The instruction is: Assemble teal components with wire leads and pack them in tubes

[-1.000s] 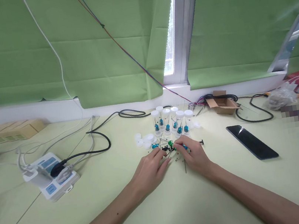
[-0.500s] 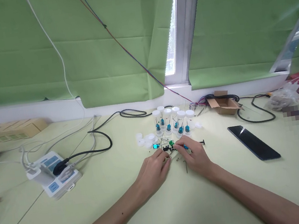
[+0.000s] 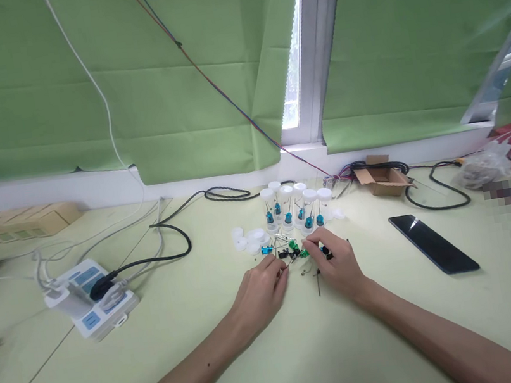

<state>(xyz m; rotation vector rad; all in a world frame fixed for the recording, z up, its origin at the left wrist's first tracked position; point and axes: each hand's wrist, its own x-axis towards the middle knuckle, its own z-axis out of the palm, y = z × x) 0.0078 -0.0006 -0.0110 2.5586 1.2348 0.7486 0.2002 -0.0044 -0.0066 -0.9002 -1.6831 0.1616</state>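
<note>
My left hand (image 3: pixel 261 288) is closed in a pinch around a thin rod (image 3: pixel 288 265), its tip pointing toward the small parts. The fingertips of my right hand (image 3: pixel 334 261) are pressed together just right of it, over the pile; what they hold is hidden. Between the hands lie small green parts (image 3: pixel 293 245) and black parts (image 3: pixel 284 254). A bright blue part (image 3: pixel 267 250) rests beyond my left fingers. Below my right fingers lies a thin L-shaped key (image 3: pixel 318 284).
Several clear tubes with white caps (image 3: pixel 285 191), holding blue parts, stand behind the hands. Loose white lids (image 3: pixel 240 243) lie to their left. A phone (image 3: pixel 433 243) and an open cardboard box (image 3: pixel 384 185) are at right, a power strip (image 3: pixel 93 324) with cables at left.
My right hand has shifted slightly right, uncovering more green and black parts. My left hand has drawn back slightly to the left, still pinching the thin rod.
</note>
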